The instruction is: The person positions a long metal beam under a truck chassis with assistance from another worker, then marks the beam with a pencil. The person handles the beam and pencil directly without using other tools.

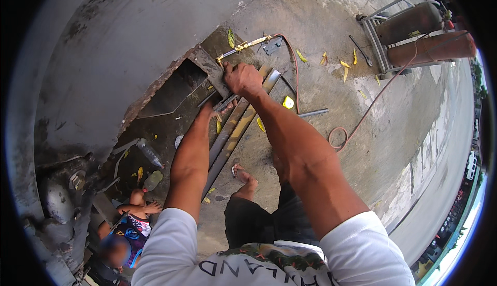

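From my distant post I see the right hand (242,79) with its fingers curled in against the end of a dark metal plate (206,68), though I cannot tell what, if anything, they pinch. The left hand (228,108) sits just nearer and lower, palm partly hidden, fingers beside a ridged dark piece (224,102); whether it grips that, I cannot tell. The plate is at the far end of a rust-edged opening in the big grey panel (129,37) on the left.

Just beyond the right hand I have a brass-coloured torch (243,46), its bent tip near the plate, with a red hose (296,73) running from its far end. Long metal bars (230,125) lie on the ground beside the hands, and a yellow round object (288,102) (bright enough to catch my eye) lies to their right. Far right, a cart (374,42) bears two cylinders (414,24). Near left, a co-worker (129,234) sits low by a clear bottle (150,154).
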Action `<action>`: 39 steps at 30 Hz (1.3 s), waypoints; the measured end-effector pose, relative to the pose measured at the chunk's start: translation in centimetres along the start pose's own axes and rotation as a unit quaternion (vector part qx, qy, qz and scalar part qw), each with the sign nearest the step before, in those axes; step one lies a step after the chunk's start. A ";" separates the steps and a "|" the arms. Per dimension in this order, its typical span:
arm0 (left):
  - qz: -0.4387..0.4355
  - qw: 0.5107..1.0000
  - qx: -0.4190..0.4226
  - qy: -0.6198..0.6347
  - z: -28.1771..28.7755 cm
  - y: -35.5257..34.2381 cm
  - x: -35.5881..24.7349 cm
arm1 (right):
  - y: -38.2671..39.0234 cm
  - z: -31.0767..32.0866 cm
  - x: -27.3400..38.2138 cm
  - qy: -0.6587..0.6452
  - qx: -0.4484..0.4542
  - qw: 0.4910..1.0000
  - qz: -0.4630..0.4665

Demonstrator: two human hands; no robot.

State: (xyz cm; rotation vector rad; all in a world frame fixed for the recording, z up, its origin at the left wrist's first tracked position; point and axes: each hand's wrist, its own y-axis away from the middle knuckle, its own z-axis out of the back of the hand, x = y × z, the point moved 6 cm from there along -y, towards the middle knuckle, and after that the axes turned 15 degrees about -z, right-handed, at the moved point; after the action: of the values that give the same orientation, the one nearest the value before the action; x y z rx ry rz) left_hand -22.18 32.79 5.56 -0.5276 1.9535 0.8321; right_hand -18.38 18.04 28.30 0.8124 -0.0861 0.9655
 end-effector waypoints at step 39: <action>0.055 0.986 -0.071 0.143 0.2 1.8 -0.8 | -1.5 -3.1 -6.2 -0.312 0.131 0.940 0.027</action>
State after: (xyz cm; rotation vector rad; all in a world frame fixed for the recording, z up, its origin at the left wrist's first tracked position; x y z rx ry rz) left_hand -22.83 34.21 6.81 -0.6580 2.2105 1.0162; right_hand -21.77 15.31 22.75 1.3514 -0.5396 0.7456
